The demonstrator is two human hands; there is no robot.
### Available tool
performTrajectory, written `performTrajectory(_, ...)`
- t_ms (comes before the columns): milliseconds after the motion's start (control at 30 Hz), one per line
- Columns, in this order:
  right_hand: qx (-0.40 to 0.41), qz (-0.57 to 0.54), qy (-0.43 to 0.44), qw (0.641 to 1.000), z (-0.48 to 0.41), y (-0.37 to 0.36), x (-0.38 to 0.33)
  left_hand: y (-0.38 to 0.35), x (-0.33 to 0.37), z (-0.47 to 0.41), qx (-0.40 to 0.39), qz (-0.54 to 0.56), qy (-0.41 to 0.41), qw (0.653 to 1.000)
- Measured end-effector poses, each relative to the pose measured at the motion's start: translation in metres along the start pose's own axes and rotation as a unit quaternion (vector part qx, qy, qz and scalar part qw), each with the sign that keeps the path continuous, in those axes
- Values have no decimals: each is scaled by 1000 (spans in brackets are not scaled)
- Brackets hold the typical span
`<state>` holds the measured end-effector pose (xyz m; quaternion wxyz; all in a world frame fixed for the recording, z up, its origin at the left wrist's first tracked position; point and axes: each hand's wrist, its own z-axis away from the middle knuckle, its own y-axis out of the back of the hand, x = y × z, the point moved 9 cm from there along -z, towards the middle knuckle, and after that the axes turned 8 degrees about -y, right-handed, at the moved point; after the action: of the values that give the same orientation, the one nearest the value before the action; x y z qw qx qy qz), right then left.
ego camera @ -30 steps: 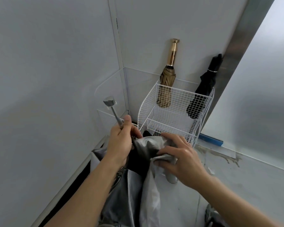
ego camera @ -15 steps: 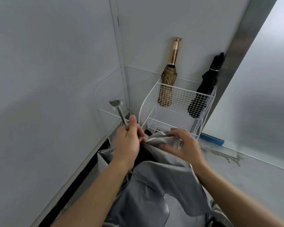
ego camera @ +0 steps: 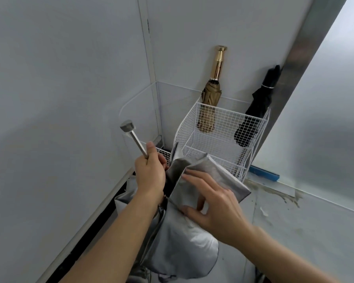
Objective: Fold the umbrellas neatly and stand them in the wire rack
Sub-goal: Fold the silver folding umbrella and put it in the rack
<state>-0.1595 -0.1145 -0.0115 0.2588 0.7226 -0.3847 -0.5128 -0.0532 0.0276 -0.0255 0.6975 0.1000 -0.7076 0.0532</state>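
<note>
A grey umbrella (ego camera: 184, 237) hangs loose and unfolded in front of me, its metal shaft and cap (ego camera: 129, 129) pointing up to the left. My left hand (ego camera: 150, 172) grips the shaft just above the canopy. My right hand (ego camera: 215, 205) pinches a flap of the grey fabric between thumb and fingers. Behind them the white wire rack (ego camera: 223, 135) stands in the corner. A folded gold umbrella (ego camera: 211, 94) stands upright in its back left. A folded black umbrella (ego camera: 258, 107) leans in its back right.
Pale walls close the corner on the left and behind the rack. A metal door frame (ego camera: 307, 50) slants up on the right beside frosted glass. A blue strip (ego camera: 264, 174) lies on the floor by the rack. A dark gap (ego camera: 102, 219) runs along the left wall's base.
The umbrella shaft has tilted further left and risen. My right hand has let go of the upper fabric edge, moved down and taken a new flap, which is now pulled out to the right.
</note>
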Motion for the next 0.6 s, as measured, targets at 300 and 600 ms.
performTrajectory(300, -72, 21, -86, 993, -3, -23, 28, -5, 2, 6, -38, 50, 13, 998)
performTrajectory(600, -80, -81, -47, 992, 1, -25, 13, -7, 5, 19, -56, 68, 18, 996)
